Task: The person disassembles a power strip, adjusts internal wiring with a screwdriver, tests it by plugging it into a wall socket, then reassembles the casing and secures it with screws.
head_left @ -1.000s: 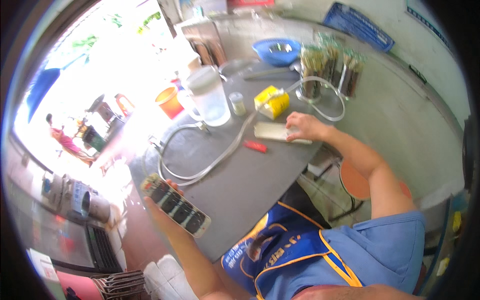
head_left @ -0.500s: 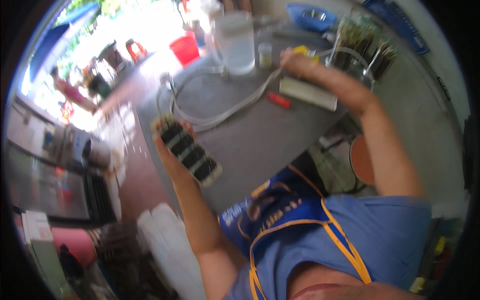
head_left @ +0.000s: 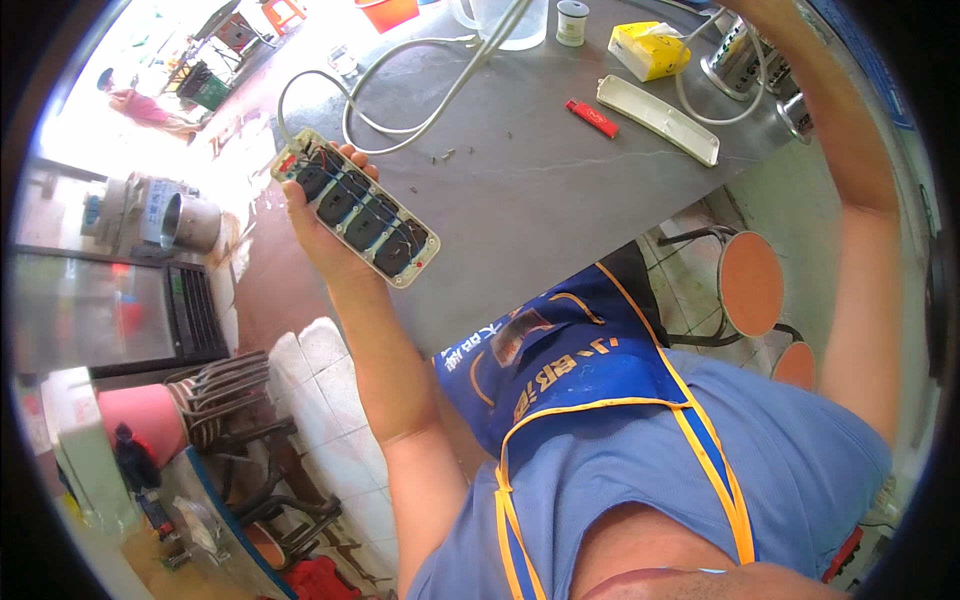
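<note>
An opened power strip (head_left: 365, 215), with black socket blocks and thin wires showing in its pale case, rests tilted in my left hand (head_left: 325, 232). The thumb lies along one edge and the fingers wrap the other side. From its far end runs a white cord (head_left: 410, 130), which loops over the table and rises past the top edge. My right arm reaches far up to the right; only part of the right hand (head_left: 750, 6) shows at the top edge, its fingers hidden. On the table lie the long pale cover (head_left: 660, 120) and a small red object (head_left: 592, 118).
Several tiny screws (head_left: 447, 155) are scattered on the grey table (head_left: 520, 210). Beyond them stand a clear jug (head_left: 515, 25), a small white jar (head_left: 571, 24), a yellow tissue pack (head_left: 648, 50) and metal canisters (head_left: 735, 60). Orange-topped stools (head_left: 750, 283) sit below the table's right side.
The view has tilted and steadied, so the table sits higher in it. My right hand has moved up to the top edge, and the cord now rises off the table. My left hand keeps the power strip.
</note>
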Demonstrator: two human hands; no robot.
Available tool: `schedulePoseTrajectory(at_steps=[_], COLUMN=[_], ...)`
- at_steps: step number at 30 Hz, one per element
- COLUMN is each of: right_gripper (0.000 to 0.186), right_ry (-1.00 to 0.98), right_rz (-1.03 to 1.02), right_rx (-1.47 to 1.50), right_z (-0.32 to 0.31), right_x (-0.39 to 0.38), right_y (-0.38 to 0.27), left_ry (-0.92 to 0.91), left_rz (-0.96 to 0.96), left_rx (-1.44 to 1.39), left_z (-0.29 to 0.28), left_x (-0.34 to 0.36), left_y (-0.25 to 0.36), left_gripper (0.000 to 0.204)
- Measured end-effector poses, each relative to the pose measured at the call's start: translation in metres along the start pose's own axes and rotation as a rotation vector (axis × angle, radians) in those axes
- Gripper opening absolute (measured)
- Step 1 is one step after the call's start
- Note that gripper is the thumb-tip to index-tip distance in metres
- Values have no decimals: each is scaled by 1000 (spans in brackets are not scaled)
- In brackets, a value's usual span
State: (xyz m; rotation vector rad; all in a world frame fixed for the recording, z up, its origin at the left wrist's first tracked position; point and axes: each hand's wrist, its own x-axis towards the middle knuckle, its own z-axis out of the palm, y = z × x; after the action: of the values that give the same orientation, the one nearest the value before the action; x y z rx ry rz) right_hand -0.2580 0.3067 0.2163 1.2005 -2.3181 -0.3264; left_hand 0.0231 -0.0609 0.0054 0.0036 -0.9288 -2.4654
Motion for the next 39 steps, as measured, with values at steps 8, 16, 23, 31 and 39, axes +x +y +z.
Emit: schedulePoseTrajectory(at_steps=[8, 16, 23, 31, 39], right_gripper=[27, 26, 25, 35, 41], right_ry=[-182, -68, -129, 79, -156], right_rz=[261, 228, 91, -381, 52], right_rx=[824, 1448, 1897, 1887, 2075], right_z=[-172, -176, -113, -32, 29], right_x=[-6, -39, -89, -132, -131], right_y=[-108, -137, -177, -228, -226], left_ry=[57, 64, 27, -471, -675], left_rz=[-127, -280, -58, -86, -405], left_rx=[-209, -235, -36, 167, 90], left_z=[39, 74, 104, 176, 259], left_x=[-17, -18, -14, 46, 92], left_y=[12, 20, 19, 82, 156], left_gripper=[60, 57, 63, 60, 76])
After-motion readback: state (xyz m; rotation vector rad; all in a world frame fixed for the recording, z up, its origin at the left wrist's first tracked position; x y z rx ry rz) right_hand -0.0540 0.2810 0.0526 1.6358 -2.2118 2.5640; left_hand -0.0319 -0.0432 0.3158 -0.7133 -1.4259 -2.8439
